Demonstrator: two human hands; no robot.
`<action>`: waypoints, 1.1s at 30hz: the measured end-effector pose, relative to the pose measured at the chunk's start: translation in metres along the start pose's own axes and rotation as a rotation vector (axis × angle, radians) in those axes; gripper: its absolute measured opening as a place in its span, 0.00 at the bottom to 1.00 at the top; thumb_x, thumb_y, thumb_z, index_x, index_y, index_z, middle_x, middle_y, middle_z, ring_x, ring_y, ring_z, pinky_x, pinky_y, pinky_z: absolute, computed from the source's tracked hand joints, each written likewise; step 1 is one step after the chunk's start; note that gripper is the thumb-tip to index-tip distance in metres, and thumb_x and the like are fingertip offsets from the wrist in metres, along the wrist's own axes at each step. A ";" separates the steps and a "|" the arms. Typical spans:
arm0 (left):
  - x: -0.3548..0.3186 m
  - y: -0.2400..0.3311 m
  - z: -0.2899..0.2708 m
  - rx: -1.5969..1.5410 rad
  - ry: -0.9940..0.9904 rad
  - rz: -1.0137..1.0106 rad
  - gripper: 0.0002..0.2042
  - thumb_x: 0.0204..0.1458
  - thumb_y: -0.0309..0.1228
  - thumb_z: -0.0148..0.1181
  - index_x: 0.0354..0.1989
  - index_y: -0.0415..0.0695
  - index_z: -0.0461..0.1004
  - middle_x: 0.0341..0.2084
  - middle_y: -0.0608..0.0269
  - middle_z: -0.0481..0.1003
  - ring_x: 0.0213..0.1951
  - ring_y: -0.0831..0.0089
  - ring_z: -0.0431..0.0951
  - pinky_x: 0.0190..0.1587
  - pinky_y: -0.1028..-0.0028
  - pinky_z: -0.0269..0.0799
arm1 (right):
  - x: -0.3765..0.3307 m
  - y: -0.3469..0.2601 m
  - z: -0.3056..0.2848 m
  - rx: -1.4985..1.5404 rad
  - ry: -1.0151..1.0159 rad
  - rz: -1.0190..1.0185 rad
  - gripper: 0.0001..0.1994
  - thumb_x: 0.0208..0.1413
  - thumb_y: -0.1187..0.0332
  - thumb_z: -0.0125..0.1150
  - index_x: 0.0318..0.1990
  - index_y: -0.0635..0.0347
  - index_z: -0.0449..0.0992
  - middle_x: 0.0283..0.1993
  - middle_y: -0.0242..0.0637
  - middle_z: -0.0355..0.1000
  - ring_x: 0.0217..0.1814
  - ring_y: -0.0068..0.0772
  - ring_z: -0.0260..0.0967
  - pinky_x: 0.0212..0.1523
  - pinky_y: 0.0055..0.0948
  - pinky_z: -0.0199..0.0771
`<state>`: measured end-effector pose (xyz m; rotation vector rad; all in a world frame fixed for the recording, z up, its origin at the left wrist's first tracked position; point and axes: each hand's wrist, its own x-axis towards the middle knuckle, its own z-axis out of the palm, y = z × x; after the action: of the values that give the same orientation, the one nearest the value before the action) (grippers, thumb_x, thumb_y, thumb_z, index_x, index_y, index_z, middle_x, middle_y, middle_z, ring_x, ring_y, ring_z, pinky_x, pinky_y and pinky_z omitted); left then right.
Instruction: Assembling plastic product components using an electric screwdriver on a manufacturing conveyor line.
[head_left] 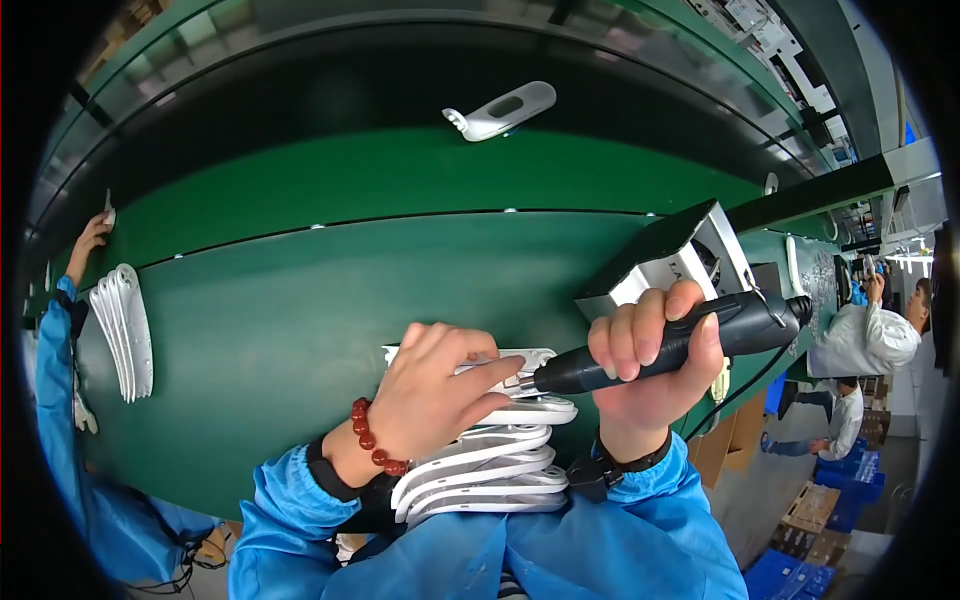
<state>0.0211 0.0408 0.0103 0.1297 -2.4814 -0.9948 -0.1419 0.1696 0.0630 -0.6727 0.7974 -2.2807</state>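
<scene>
**Driver on top shell of stack, both hands engaged**

Right hand [650, 350] wrapped tight around a black power screwdriver [690, 340], held near level, tip aimed left onto the top piece of a stack of white plastic shells [490, 455]. Left hand [430, 395] pressed down on that top shell [525, 358], fingers curled over its edge beside the tip — closed on it, bead bracelet [375, 440] at the wrist. Stack sits at the near edge of the green table [280, 340], tight against the body, between both blue sleeves.

Handling, judged: shells look thin, moulded, light, fairly stiff but glossy — likely to slide on each other, so downward pressure close to the tip seems the right hold. Thin edges probably scuff or crack under a slipped bit. Driver looks heavier at the rear, cord trailing off right; full-fist grip mid-body suits it.

Elsewhere: one more white shell [500, 110] lying alone on the dark belt beyond; another upright row of white shells [125, 330] far left, next to a co-worker's blue sleeve [55, 400]. Grey box-shaped fixture [670, 265] just behind the driver, contents not readable. Blue crates [845, 500] on the floor lower right — fill cannot be told.
</scene>
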 end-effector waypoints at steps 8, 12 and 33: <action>-0.005 -0.006 0.008 -0.016 0.115 0.018 0.07 0.37 0.31 0.73 0.26 0.50 0.81 0.24 0.74 0.70 0.30 0.73 0.70 0.37 0.70 0.58 | -0.001 0.013 0.015 -0.099 0.032 -0.043 0.14 0.66 0.53 0.43 0.40 0.55 0.63 0.21 0.30 0.62 0.16 0.22 0.58 0.20 0.27 0.62; -0.006 -0.008 0.012 -0.035 0.131 0.009 0.07 0.37 0.31 0.73 0.25 0.49 0.81 0.24 0.74 0.71 0.29 0.74 0.70 0.36 0.69 0.58 | -0.006 0.016 0.016 -0.159 0.006 -0.080 0.15 0.65 0.52 0.44 0.40 0.54 0.62 0.21 0.30 0.62 0.15 0.24 0.58 0.20 0.28 0.63; -0.002 -0.014 0.009 0.106 -0.063 0.049 0.17 0.35 0.44 0.72 0.34 0.51 0.80 0.35 0.71 0.76 0.33 0.71 0.76 0.33 0.70 0.65 | -0.008 0.006 -0.030 -0.366 0.049 -0.118 0.10 0.60 0.66 0.54 0.41 0.58 0.61 0.23 0.40 0.66 0.20 0.30 0.62 0.25 0.34 0.68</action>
<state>0.0174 0.0365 -0.0053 0.0716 -2.5828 -0.8596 -0.1532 0.1823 0.0367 -0.8473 1.2463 -2.2843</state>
